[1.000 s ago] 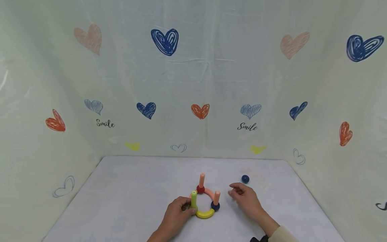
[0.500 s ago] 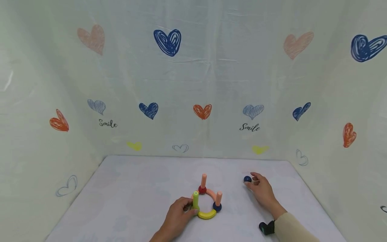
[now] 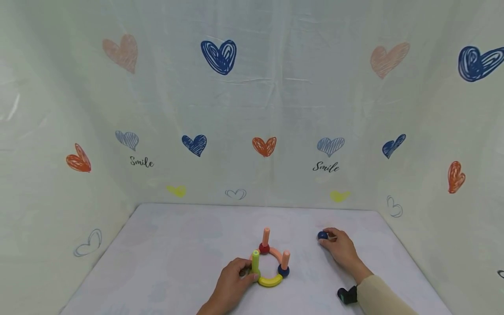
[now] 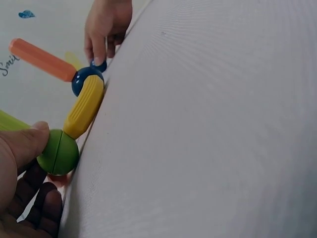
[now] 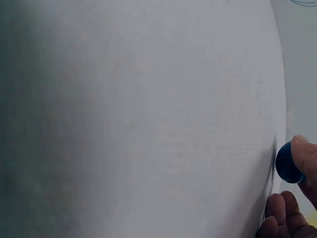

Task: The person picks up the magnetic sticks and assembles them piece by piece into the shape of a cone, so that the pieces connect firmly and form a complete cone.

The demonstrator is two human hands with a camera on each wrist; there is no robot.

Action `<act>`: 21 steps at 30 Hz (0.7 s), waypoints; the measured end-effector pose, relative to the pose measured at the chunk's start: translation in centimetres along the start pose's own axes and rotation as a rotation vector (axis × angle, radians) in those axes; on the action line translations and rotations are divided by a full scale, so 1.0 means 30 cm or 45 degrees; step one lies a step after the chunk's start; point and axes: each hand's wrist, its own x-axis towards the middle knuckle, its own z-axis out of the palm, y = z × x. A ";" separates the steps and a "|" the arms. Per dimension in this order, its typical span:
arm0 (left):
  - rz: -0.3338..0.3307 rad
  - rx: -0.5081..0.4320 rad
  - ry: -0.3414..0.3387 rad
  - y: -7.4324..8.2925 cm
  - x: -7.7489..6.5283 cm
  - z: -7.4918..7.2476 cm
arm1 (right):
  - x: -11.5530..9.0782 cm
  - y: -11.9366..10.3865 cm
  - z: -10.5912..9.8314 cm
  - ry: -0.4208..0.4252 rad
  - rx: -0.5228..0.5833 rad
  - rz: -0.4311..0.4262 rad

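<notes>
In the head view a ring of toy building pieces sits on the table, with a yellow curved bar point(image 3: 270, 282) and orange curved bars between balls. Upright rods rise from its red ball point(image 3: 264, 248), its dark blue ball point(image 3: 283, 271) and its green ball point(image 4: 58, 152). My left hand point(image 3: 230, 280) grips the ring at the green ball, thumb on top, at the foot of the light green rod point(image 3: 255, 261). To the right, my right hand point(image 3: 343, 248) pinches a loose dark blue ball point(image 3: 322, 235) between thumb and fingers, close to the tabletop.
The white table point(image 3: 189, 236) is enclosed by a pale curtain point(image 3: 291, 109) printed with hearts and the word "Smile". A black strapped device point(image 3: 347, 296) shows at the right wrist, beside a beige sleeve point(image 3: 386, 297).
My right hand has moved right from beside the ring to the loose dark blue ball and taken hold of it. The left hand has kept its grip on the ring.
</notes>
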 end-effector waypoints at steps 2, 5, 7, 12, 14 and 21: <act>0.001 0.004 -0.004 0.000 0.000 -0.001 | 0.000 -0.005 -0.001 0.000 0.016 0.006; 0.002 0.005 -0.006 0.002 -0.001 -0.002 | 0.001 -0.016 -0.004 0.007 0.065 0.017; 0.001 0.000 -0.006 0.003 -0.002 -0.002 | -0.002 -0.035 -0.009 0.008 0.119 0.019; -0.007 -0.013 0.013 0.007 -0.002 0.000 | -0.021 -0.135 -0.017 0.000 0.231 -0.015; -0.022 -0.019 0.024 0.008 -0.001 0.001 | -0.031 -0.188 -0.018 -0.012 0.273 -0.049; -0.044 -0.093 0.051 0.004 -0.004 0.003 | -0.062 -0.376 -0.004 -0.040 0.379 -0.165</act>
